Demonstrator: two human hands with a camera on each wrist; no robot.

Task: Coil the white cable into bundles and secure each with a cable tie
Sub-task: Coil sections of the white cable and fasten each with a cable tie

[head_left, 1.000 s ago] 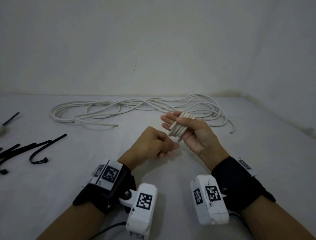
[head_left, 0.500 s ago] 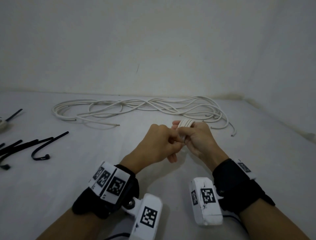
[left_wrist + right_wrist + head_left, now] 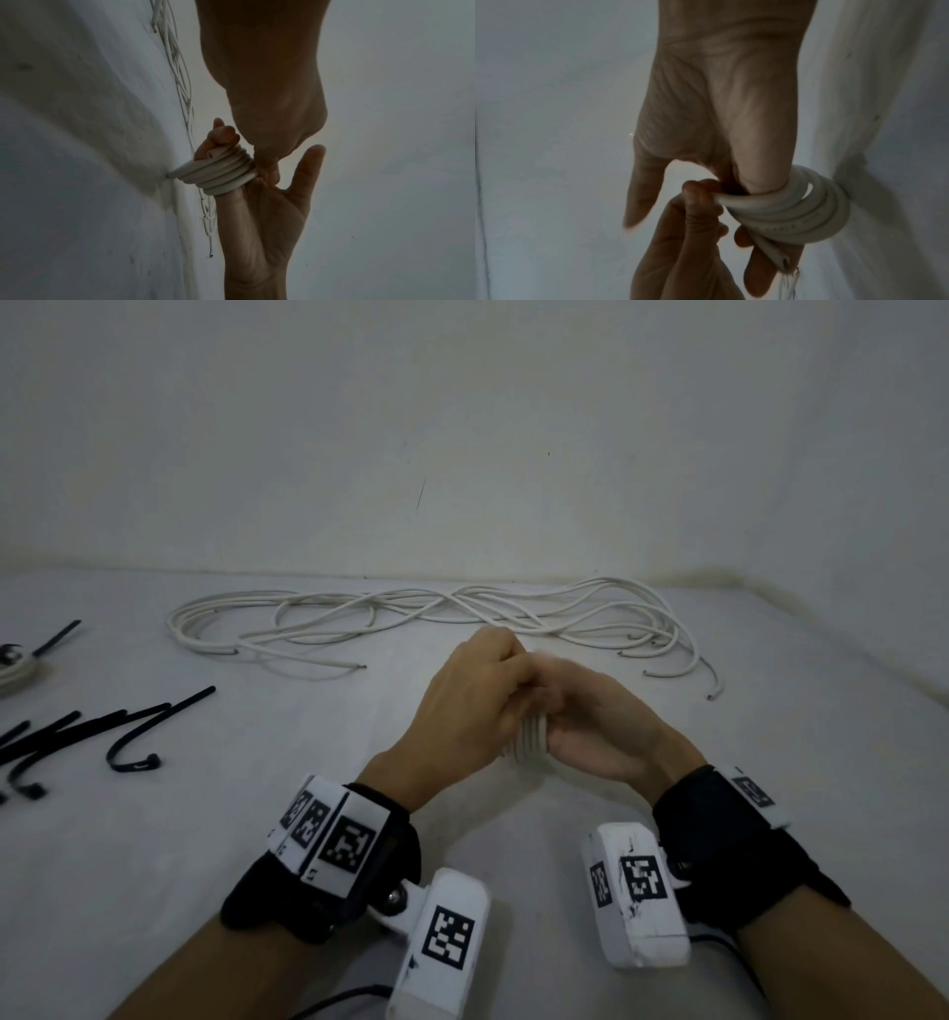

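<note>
A pale wall (image 3: pixel 462 428) is seen behind a white table (image 3: pixel 154 839), and the two meet in a straight line at the back, with a side wall closing in at the far right. A long loose cable (image 3: pixel 436 613) is spread in wide loops along the back of the table, its cut ends lying toward the front. Black ties (image 3: pixel 87 737) are scattered at the left edge, well apart from the hands, and a small whitish bundle (image 3: pixel 15 672) with a tie on it is cut off by the left border. The hands are held together above the middle of the table, in front of the loose cable. A short coil (image 3: pixel 531 737) of several turns is wound around fingers of the right hand (image 3: pixel 611 731); in the right wrist view the coil (image 3: pixel 795 211) is seen ringing those fingers, while the thumb is held out, free of it. The left hand (image 3: pixel 477 706) is curled at the coil, and in the right wrist view its fingertips (image 3: pixel 700 194) are seen pinching one turn. In the left wrist view a cut end of the coil (image 3: pixel 221 172) is seen sticking out beside the left fingers. Bare table is seen in front of the hands and to their right, up to the side wall; open surface is also left between the hands and the ties.
</note>
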